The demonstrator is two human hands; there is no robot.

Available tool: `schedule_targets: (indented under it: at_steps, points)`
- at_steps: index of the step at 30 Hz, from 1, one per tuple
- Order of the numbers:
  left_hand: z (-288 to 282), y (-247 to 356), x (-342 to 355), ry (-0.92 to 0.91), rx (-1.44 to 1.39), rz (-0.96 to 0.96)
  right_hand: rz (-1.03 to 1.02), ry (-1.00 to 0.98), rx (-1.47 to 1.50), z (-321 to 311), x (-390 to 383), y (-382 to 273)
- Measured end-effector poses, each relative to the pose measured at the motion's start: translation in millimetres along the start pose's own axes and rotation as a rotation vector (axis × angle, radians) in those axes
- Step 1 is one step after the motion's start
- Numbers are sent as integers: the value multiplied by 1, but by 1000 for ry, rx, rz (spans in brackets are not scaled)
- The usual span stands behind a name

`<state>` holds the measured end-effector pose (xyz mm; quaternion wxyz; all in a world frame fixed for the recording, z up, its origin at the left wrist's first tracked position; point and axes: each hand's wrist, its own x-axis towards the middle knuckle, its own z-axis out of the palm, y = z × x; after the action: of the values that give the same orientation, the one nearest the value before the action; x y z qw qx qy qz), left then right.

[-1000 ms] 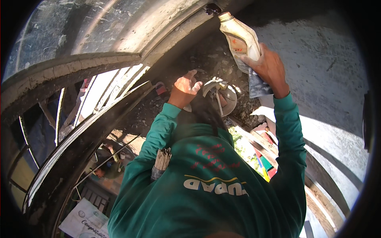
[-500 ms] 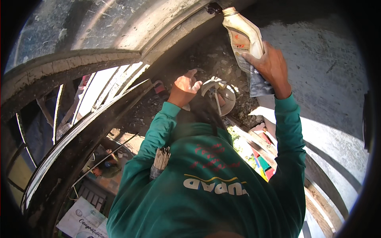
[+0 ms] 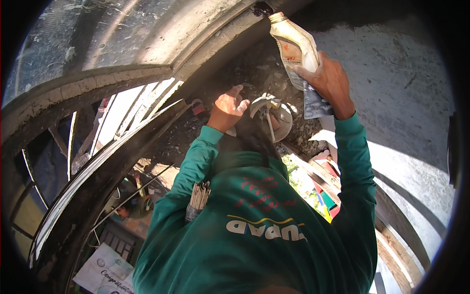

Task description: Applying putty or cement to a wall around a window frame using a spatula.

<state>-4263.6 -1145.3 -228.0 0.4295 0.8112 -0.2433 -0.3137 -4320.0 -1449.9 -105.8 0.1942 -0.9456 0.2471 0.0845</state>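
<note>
beside a grey wall (image 3: 401, 98), right hand (image 3: 329, 81) grips a bottle (image 3: 295, 41); left hand (image 3: 228, 108) half-curled, thumb apart.

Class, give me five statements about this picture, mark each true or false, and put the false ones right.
1. The right hand grips the bottle. True.
2. The left hand grips the bottle too. False: it is apart from the bottle.
3. Both sleeves are green. True.
4. The bottle's neck points toward the right hand. False: it points away from it.
5. The bucket has things in it. True.
</note>
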Motion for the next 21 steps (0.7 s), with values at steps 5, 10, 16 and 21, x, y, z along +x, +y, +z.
schedule_targets:
  at_steps: [5, 10, 16, 21]
  points:
    - [0, -2, 1, 16, 5, 26, 11, 2, 25, -5, -4, -4]
    - [-1, 2, 1, -6, -1, -1, -39, 25, 35, -3, -8, 0]
    - [0, -1, 0, 5, -1, 14, -37, -6, -32, -8, 0, -6]
    - [-1, -3, -1, -2, -11, -14, -23, 22, 57, -12, -7, -12]
